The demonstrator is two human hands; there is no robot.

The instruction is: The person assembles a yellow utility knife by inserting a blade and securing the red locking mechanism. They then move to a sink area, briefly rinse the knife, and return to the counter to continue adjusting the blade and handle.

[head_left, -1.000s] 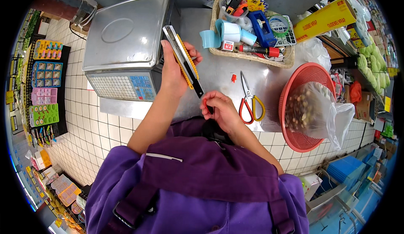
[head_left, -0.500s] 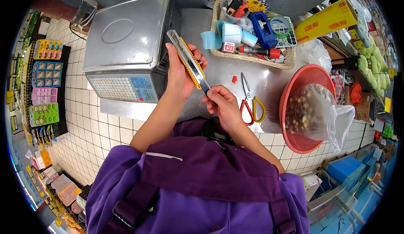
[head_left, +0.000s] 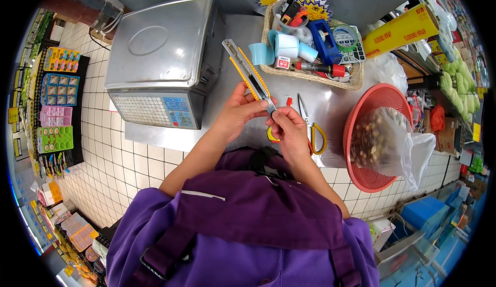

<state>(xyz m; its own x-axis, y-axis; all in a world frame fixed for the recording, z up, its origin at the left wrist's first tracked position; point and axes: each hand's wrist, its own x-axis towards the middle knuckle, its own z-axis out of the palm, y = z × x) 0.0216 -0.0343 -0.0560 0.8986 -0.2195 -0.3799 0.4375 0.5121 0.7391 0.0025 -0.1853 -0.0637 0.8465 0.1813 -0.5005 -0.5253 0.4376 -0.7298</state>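
My left hand (head_left: pixel 238 112) is closed around a yellow-and-grey utility knife (head_left: pixel 247 73), which slants with its upper end toward the table's far side. A short grey metal blade end (head_left: pixel 270 108) shows at the knife's lower end, and the fingers of my right hand (head_left: pixel 287 127) pinch it there. Both hands are close together over the metal table (head_left: pixel 243 140). Just right of my right hand lie scissors (head_left: pixel 304 109) with red and yellow handles. Close by is a small red piece (head_left: pixel 289 101). Part of a yellow and red object (head_left: pixel 272 135) shows beside my right hand; its kind is hidden.
A silver weighing scale (head_left: pixel 155 44) with a keypad stands at the left. At the back, a wicker basket (head_left: pixel 310 75) holds tape, tools and a calculator. A red plastic basket (head_left: pixel 369 179) with a clear bag of brownish items is at the right, near a yellow box (head_left: pixel 403 31).
My left hand and the utility knife have moved right and slightly nearer to me. My right hand has shifted right, and my hands are now closer together at the knife's lower end.
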